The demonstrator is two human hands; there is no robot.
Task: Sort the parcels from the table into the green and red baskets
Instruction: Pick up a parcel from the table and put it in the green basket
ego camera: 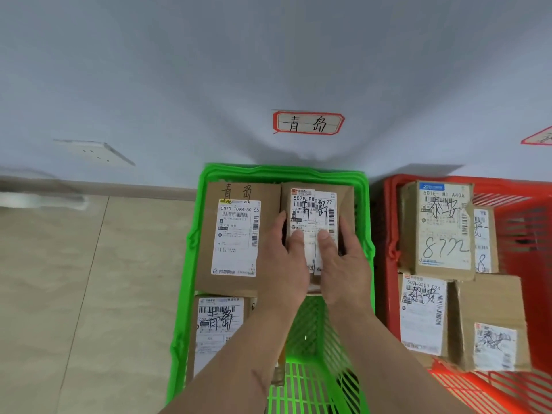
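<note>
Parcels fill both baskets in the lower half of the frame. At centre, both hands grasp one small cardboard parcel [316, 222] inside the green basket [191, 243], at its upper right corner against the far rim. The left hand [286, 264] wraps the parcel's left side with its thumb lying on the white label; the right hand [343, 261] wraps the right side, its thumb also on the label. Whether the parcel rests on the basket floor or hangs just above it cannot be told.

Just left of the held parcel, touching it, lies a larger flat parcel [239, 237] with a long white label and handwritten characters along its top edge. Below that one, at lower left in the green basket, lies a third parcel [219, 327], partly hidden by the left forearm. The basket's lattice floor shows bare at lower centre.

To the right, the red basket [388, 234] stands just beside the green one and holds several labelled parcels [439, 228] packed close together.

On the pale wall at upper centre, above the green basket, hangs a red-bordered sign [308, 123] with two handwritten characters. A second such sign [539, 137] is cut off at the right edge. At left, a wall socket [95, 152] sits above the beige tiled floor [89, 294].
</note>
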